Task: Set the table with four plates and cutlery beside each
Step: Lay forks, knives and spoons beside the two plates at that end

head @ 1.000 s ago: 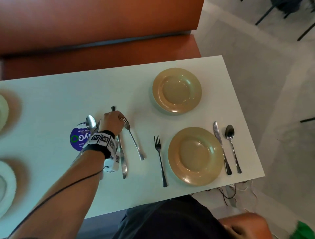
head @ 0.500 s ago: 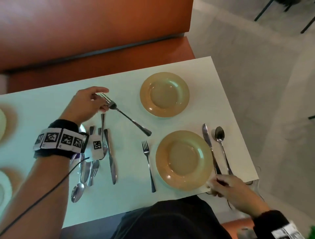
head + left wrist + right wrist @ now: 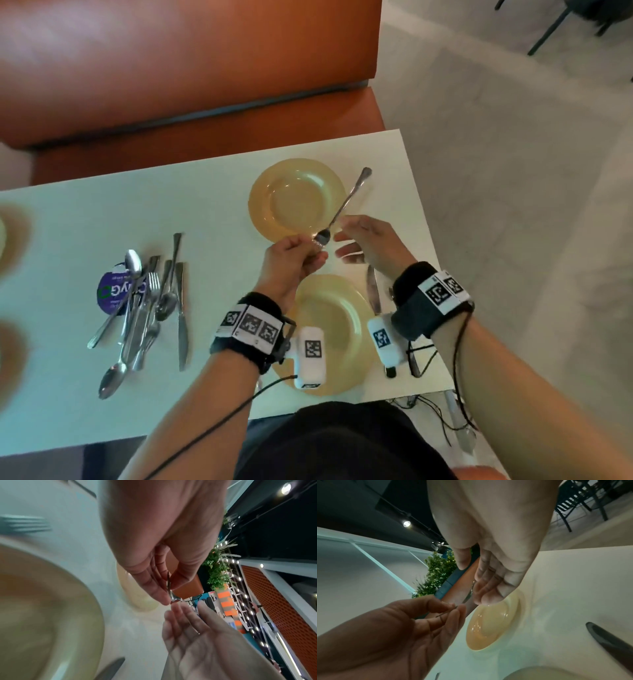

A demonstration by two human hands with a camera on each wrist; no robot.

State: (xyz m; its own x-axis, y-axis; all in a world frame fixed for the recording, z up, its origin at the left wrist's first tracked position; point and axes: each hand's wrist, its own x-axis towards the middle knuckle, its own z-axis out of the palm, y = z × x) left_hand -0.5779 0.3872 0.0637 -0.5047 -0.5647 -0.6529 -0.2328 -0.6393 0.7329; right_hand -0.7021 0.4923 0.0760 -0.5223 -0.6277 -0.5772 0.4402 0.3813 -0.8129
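My left hand pinches a steel fork by its tine end, above the gap between the two yellow plates. The handle points away to the right, over the far plate rim. My right hand hovers open just right of the fork's head, not touching it. The left wrist view shows the left hand's fingertips on the tines and the right hand's open palm below. The near plate has a knife on its right. My arms hide its spoon and fork.
A loose pile of cutlery lies at the left on a purple round label. Blurred plates sit at the table's left edge. An orange bench runs behind the table. The table's right edge is close to my right hand.
My left hand carried the fork from left of the far plate to the right, between the plates. My right hand left the knife handle at the front edge and rose beside the fork.
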